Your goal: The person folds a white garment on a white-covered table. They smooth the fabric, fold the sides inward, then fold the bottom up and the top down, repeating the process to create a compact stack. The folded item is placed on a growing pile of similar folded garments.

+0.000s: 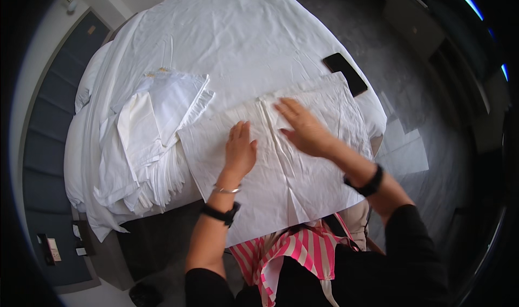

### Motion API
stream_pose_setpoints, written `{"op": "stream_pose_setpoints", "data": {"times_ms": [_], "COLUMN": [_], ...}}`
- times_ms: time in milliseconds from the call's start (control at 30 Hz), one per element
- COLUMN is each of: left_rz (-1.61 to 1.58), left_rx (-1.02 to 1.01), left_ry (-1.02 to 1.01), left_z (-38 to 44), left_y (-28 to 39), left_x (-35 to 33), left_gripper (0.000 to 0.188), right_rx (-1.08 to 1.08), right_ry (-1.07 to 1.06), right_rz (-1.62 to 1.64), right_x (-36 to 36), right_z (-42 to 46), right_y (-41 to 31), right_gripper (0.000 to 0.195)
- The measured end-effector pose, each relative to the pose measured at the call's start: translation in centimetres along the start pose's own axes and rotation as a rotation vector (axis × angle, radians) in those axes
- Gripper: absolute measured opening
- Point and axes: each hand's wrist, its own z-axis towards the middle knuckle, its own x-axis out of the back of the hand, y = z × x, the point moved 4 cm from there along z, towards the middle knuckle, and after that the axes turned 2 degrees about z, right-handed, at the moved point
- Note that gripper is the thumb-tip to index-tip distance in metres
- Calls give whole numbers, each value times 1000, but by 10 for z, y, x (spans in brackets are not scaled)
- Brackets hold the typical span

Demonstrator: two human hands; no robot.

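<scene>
A white cloth (324, 177), probably a pillowcase, lies spread over the near edge of the bed and hangs towards my lap, with a raised crease down its middle. Left of that crease, my left hand (241, 150) rests flat on the fabric or just over it, fingers pointing away from me. My right hand (304, 128), slightly blurred, is right of the crease with its fingers stretched out; whether it touches the cloth I cannot tell. Neither hand grips anything. To the left lies a loose pile of folded white linens (142, 144), partly overlapping near the cloth's left corner.
The bed (243, 35) has a white sheet and pillows (77, 157) at its left end. A black phone (346, 75) lies by the cloth's far right corner. A striped pink apron (300, 250) covers my lap. A dark padded headboard panel (48, 161) lines the left wall.
</scene>
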Motion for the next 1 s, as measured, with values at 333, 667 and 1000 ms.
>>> {"op": "stream_pose_setpoints", "data": {"times_ms": [333, 667, 1000], "left_rz": [358, 395, 452], "left_rx": [35, 217, 516], "left_ry": [-181, -215, -274], "left_z": [35, 36, -4], "left_y": [-32, -64, -125], "left_x": [-74, -35, 2], "left_gripper": [67, 71, 72], "right_rx": [117, -118, -425], "right_ry": [-67, -138, 20], "right_rz": [-97, -374, -579], "right_x": [-136, -92, -30], "right_z": [41, 39, 6], "right_y": [50, 103, 156], "right_gripper": [62, 71, 85]}}
